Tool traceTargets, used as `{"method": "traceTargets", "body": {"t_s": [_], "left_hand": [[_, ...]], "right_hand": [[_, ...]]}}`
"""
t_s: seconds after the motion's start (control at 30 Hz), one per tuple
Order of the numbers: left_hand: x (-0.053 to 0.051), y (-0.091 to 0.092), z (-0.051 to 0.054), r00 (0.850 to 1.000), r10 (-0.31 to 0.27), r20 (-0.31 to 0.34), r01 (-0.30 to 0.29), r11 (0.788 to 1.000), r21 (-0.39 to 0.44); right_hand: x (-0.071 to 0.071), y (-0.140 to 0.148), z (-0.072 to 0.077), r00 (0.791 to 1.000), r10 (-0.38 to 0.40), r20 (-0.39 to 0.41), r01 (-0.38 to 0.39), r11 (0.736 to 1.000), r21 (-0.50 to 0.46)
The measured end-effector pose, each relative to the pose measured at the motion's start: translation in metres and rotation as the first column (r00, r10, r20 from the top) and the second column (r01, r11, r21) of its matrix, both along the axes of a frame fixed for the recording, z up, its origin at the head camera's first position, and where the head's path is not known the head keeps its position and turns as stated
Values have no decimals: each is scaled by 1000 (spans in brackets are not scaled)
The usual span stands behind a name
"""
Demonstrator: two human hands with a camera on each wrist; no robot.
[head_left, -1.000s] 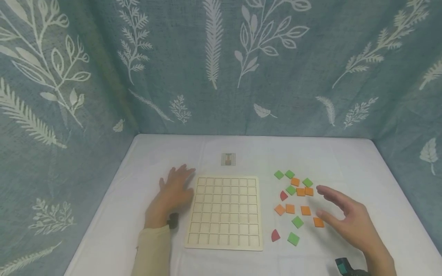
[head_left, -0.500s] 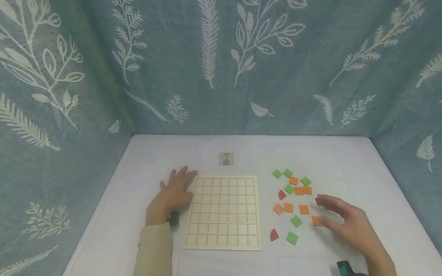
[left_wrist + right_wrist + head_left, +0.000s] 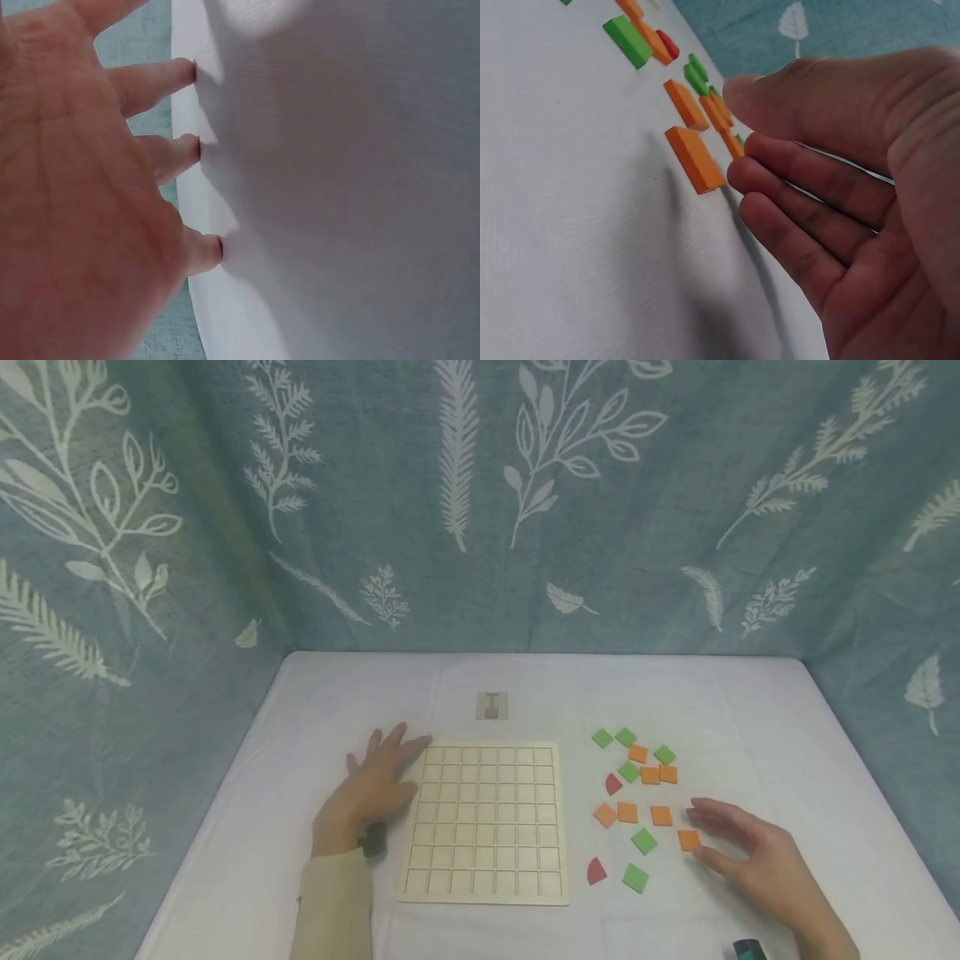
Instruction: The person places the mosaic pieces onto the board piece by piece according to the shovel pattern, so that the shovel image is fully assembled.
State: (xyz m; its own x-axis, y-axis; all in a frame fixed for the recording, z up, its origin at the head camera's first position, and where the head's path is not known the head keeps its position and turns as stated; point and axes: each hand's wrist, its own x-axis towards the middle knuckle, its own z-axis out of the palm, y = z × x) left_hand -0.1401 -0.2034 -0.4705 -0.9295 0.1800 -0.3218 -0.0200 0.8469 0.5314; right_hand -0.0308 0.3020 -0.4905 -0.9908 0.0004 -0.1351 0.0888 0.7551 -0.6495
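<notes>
My left hand (image 3: 369, 789) lies at the left edge of the wooden grid board (image 3: 487, 823), fingers spread; in the left wrist view several fingertips (image 3: 187, 150) touch the white cloth. My right hand (image 3: 768, 860) hovers low over the table at the right, fingers loosely bent, nothing held. Nearest to it is an orange square tile (image 3: 688, 841), which also lies flat before the fingers in the right wrist view. A gap shows between that tile and the thumb (image 3: 750, 101). Other orange tiles (image 3: 627, 812), green tiles (image 3: 643, 841) and red quarter-circle pieces (image 3: 596, 871) lie scattered between board and hand.
A small printed card (image 3: 492, 706) lies behind the board. White cloth (image 3: 360, 685) covers the table, and a patterned blue-green curtain (image 3: 420, 510) surrounds its back and sides. A dark device (image 3: 749, 949) shows at my right wrist.
My right hand has lowered toward the nearest orange tile, its fingers drawing closer to the thumb. The left hand has barely moved. The tiles stay where they were; the head view has shifted slightly.
</notes>
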Motion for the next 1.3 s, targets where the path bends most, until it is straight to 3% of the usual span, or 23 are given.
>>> {"method": "traceTargets", "body": {"t_s": [0.1,0.43,0.67,1.1,1.3], "left_hand": [[2,-1,1,1000,3,5,-3,1000,7],[2,-2,-1,1000,5,4,-5,1000,8],[1,-1,-3,1000,21,5,-21,1000,-7],[1,-1,-3,1000,23,5,-23,1000,4],[2,-1,-1,1000,24,13,-24,1000,10]], "right_hand": [[0,0,-3,1000,0,7,0,1000,2],[1,2,-9,996,23,-84,-20,999,42],[1,0,-10,995,28,-91,-26,999,26],[0,0,-8,997,26,-69,-20,996,90],[2,2,-11,991,20,-132,-7,996,94]]}}
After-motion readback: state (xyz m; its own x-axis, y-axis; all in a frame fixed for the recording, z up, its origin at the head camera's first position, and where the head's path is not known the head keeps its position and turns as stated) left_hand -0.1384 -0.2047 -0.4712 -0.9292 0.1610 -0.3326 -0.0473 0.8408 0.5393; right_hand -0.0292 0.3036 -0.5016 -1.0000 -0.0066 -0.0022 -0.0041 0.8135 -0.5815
